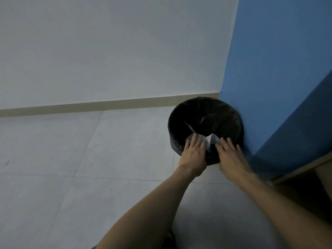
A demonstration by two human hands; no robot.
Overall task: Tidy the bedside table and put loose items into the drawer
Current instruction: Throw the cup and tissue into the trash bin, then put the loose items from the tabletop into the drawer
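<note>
Reaching forward from the near edge: two bare forearms, extended toward the far right corner of the room. Left hand [194, 155] palm down, fingers extended and close together, tips over the near-left rim of a round bin. Right hand [231, 157] palm down, fingers extended and slightly fanned, tips over the near rim, blurred. Both hands flat, backs to the camera, apart from each other with a narrow gap between; neither visibly curled around anything.

Crumpled white paper [212, 140] just beyond and between the fingertips, above the near part of the bin mouth. Touching the left fingertips or just beside them: cannot tell. Contact with the right fingertips: cannot tell. Thin pale strip [188, 127] angled up and left from the left fingertips across the dark interior; same sheet or a separate piece: cannot tell.

Bin [206, 112] lined with a black bag, standing on the pale tiled floor [89, 150], tucked against the blue wall [278, 69] at right. Wooden furniture edge [305, 169] at near right, partly in shadow. Beige skirting [107, 103] along the far white wall [107, 51].
</note>
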